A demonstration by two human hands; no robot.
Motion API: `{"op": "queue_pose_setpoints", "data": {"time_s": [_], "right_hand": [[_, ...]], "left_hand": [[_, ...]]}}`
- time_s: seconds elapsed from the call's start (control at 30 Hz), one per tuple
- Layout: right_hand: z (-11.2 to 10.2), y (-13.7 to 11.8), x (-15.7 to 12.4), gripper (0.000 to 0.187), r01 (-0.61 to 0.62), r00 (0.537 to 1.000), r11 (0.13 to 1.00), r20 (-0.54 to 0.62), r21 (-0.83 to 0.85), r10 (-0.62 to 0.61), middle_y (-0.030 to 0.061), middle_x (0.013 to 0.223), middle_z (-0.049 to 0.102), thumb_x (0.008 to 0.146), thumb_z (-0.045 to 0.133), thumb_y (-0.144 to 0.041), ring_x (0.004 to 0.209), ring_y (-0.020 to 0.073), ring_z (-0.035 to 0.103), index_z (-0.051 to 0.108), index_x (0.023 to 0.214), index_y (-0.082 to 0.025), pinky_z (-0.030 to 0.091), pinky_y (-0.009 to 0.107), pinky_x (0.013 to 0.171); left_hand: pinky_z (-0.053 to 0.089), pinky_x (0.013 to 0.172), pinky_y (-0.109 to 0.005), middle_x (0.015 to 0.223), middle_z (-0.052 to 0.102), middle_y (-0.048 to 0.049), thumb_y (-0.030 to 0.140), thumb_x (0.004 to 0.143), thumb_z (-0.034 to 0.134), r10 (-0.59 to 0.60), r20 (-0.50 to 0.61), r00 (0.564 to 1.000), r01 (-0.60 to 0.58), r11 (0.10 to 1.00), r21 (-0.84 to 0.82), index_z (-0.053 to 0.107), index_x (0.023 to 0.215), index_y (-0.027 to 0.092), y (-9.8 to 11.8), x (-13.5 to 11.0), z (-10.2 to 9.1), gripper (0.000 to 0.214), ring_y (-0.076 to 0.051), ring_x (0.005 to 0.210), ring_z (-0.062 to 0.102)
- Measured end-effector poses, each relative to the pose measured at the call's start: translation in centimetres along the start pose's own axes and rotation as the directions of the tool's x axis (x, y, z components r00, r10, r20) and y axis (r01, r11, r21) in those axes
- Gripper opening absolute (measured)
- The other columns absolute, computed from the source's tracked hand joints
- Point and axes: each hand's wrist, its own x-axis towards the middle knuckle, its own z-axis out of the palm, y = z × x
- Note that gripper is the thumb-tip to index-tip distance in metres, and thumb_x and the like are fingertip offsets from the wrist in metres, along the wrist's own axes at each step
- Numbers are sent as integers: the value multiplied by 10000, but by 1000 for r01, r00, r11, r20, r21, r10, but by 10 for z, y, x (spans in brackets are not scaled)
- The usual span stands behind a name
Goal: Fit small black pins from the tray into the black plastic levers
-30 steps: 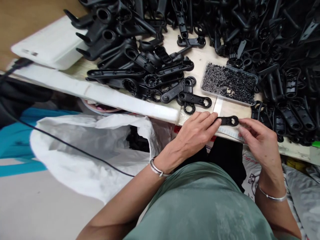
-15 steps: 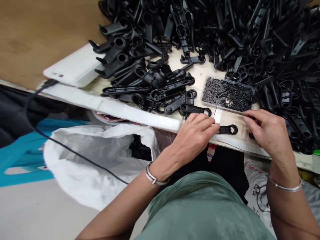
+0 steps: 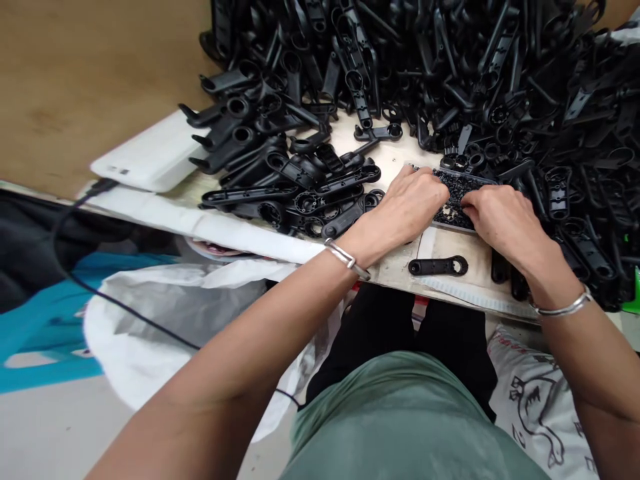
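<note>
A shallow clear plastic tray (image 3: 463, 229) full of tiny dark pieces (image 3: 453, 193) sits on the worktable, partly covered by both hands. My left hand (image 3: 407, 203) reaches over the tray's left part, fingers curled down; their tips are hidden. At the tray's right part, my right hand (image 3: 500, 217) has thumb and fingers pinched together down at the small pieces. What either hand holds, if anything, cannot be seen. Just in front of the tray, untouched, lies a flat black plastic arm (image 3: 435, 267) with a ring at its right end.
Black plastic arms (image 3: 300, 193) lie heaped on the left, and a larger pile (image 3: 490, 67) covers the back and right. A white box with a cable (image 3: 150, 157) stands at the left. Below the table edge hangs an open white sack (image 3: 130, 360).
My left hand has left the black arm and moved up to the tray. My right hand has moved left and up, into the tray's right part.
</note>
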Motion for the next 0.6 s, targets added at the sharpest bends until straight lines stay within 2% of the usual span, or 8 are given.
{"op": "queue_pose_setpoints", "data": {"time_s": [0.17,0.33,0.47,0.53,0.6], "right_hand": [[6,-2,13,263,36,999,996,15,-79,-35,187,999,723,910,474,-159,853,329,677,721,996,-135,434,356,658],[11,2,14,272,60,998,996,15,-60,-60,192,961,723,920,438,-159,840,332,681,709,935,-138,426,355,641],[8,7,11,262,43,999,999,22,25,-43,180,959,729,912,450,-193,840,327,679,708,922,-148,420,354,634],[6,11,9,243,44,999,990,-20,134,-42,151,918,734,902,473,-204,821,299,673,711,921,-161,431,353,660],[4,14,7,216,53,997,959,-71,277,-35,108,820,730,878,503,-196,766,257,664,717,873,-172,447,349,695]], "left_hand": [[381,837,-364,821,685,-100,47,913,435,2,108,994,-1,1000,-12,696,831,141,4,18,-5,290,-246,931,617],[387,891,-361,799,681,-87,19,883,427,28,135,990,-22,999,-46,690,806,135,-1,22,3,297,-213,887,618],[412,883,-360,824,682,-79,17,839,478,8,76,997,3,990,-143,670,779,136,-11,20,8,234,-219,905,611],[430,826,-331,779,665,-47,49,833,524,-28,18,999,32,960,-277,668,776,149,-17,18,8,184,-196,831,602],[438,777,-308,713,638,-9,71,822,570,-84,-51,995,52,890,-453,670,763,162,-23,16,8,148,-165,746,583]]}}
